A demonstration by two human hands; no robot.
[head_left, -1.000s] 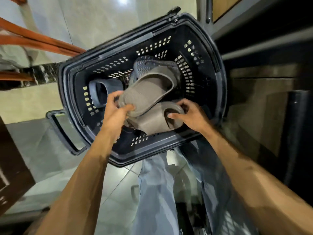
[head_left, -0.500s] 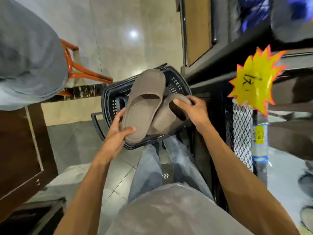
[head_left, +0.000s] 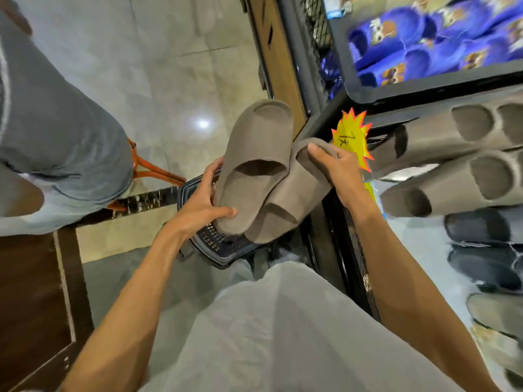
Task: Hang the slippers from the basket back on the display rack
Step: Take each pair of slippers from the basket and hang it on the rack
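Note:
Two taupe slide slippers are held up in front of me, above the black basket (head_left: pixel 215 244). My left hand (head_left: pixel 198 205) grips the heel end of the left slipper (head_left: pixel 254 154), thumb across its sole edge. My right hand (head_left: pixel 336 168) grips the end of the right slipper (head_left: pixel 294 193), fingers curled over its rim. The two slippers touch side by side. The display rack (head_left: pixel 319 125) stands to the right, with matching taupe slippers (head_left: pixel 452 176) hanging on it.
A yellow starburst price tag (head_left: pixel 352 137) hangs on the rack just behind my right hand. Blue slippers (head_left: pixel 424 38) fill a tray higher up, dark slippers (head_left: pixel 481 244) hang lower. Another person (head_left: pixel 56 123) stands at the left, by an orange chair frame (head_left: pixel 152 171) and a dark wooden cabinet (head_left: pixel 31 301).
Both hands have lifted the pair of taupe slippers out of the basket and raised them toward the rack. My view has swung up from the basket to the rack.

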